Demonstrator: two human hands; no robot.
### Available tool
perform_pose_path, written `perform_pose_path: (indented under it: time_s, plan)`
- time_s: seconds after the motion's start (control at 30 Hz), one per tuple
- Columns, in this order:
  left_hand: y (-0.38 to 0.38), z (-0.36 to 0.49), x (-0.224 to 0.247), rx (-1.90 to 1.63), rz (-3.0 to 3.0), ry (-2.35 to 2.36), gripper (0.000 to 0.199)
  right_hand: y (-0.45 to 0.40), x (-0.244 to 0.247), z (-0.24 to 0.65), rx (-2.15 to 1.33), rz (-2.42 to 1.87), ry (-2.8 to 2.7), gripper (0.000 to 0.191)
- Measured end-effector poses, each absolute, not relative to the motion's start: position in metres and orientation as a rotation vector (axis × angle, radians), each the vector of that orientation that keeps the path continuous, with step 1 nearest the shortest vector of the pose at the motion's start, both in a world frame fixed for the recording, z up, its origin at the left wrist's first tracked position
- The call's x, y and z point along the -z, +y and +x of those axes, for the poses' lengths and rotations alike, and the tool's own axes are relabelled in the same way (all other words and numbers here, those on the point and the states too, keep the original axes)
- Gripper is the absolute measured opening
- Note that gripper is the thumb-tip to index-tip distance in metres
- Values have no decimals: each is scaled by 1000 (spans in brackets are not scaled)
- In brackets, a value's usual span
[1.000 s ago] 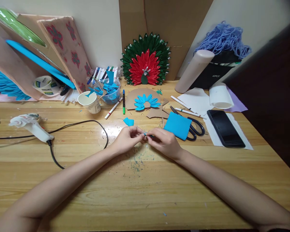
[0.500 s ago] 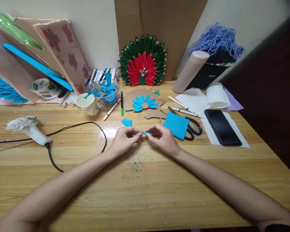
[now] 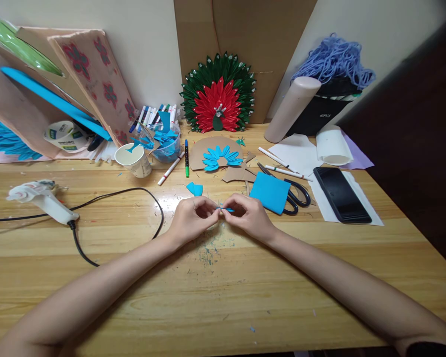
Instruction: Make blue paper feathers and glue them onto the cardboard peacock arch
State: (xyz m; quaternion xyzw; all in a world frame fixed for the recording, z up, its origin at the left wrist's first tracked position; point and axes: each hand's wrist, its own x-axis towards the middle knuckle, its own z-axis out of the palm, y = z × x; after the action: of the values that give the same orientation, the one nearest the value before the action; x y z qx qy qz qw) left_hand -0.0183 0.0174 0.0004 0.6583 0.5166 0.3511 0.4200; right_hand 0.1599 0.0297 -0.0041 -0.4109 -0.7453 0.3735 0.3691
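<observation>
Both hands are in close over the pale wooden counter [image 3: 208,307]: the left hand [image 3: 191,218] and the right hand [image 3: 252,215], fingertips almost meeting, pinch a small, slim, bright-blue paper petal [image 3: 228,210] between them. Its long axis runs left to right, pointed tip out to the right! Straight beyond, on the far side, lies a rounded brown cardboard piece [image 3: 198,152] bearing a bright-blue paper petal fan [image 3: 211,161], neither hand clearly nearer.
</observation>
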Motion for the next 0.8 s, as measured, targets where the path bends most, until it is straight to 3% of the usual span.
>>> perform_pose_path:
  time_s: [0.53,0.7,0.8]
  plan:
    - [23,-21,-5,-943,1468,1319,18,40,16,164,-1178,-1179,-1583,6]
    - [23,-23,-5,-930,1462,1320,18,41,12,164,-1134,-1123,-1594,16]
    - [21,-22,-5,-881,1545,1285,19,37,6,163,-995,-1044,-1794,9]
